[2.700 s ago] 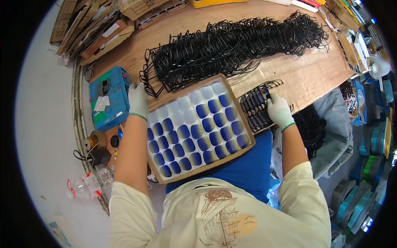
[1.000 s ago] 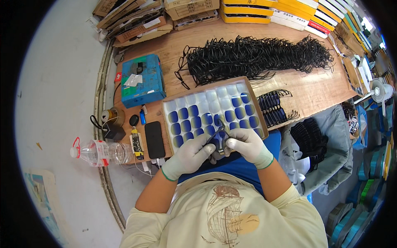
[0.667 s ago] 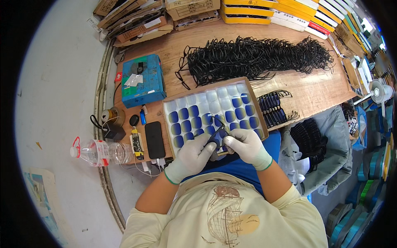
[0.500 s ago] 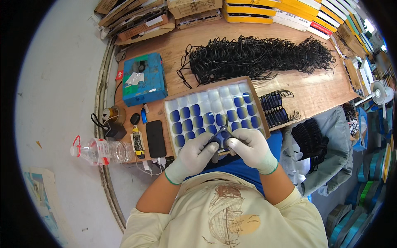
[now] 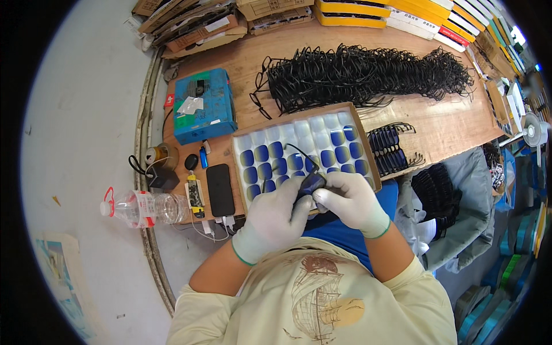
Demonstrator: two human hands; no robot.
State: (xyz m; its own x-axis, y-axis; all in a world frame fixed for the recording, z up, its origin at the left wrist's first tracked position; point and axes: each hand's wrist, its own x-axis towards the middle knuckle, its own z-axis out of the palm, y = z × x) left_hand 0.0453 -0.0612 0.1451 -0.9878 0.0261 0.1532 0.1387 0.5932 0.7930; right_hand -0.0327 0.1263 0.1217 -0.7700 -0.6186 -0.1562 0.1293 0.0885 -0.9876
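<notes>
Both my hands wear white gloves and meet over the near edge of a cardboard tray (image 5: 374, 167). Between them is a pair of black glasses (image 5: 312, 183) with a dark lens showing and one temple arm pointing up and away. My left hand (image 5: 279, 210) is closed round the left part of the frame. My right hand (image 5: 349, 202) pinches the frame at the lens, thumb in front. Beyond them the tray holds rows of blue-tinted lenses (image 5: 342, 154) in pale pockets. My fingers hide part of the glasses.
A long heap of black frames (image 5: 368, 77) lies at the back of the table. More glasses (image 5: 391, 148) are lined up right of the tray. At left are a blue box (image 5: 204, 109), a phone (image 5: 220, 190) and a plastic bottle (image 5: 144, 209). A grey bag (image 5: 466, 213) hangs at right.
The glasses have turned in my hands, so a temple arm now stands out over the tray. My left hand has rotated and covers more of the frame. The whole view has shifted slightly.
</notes>
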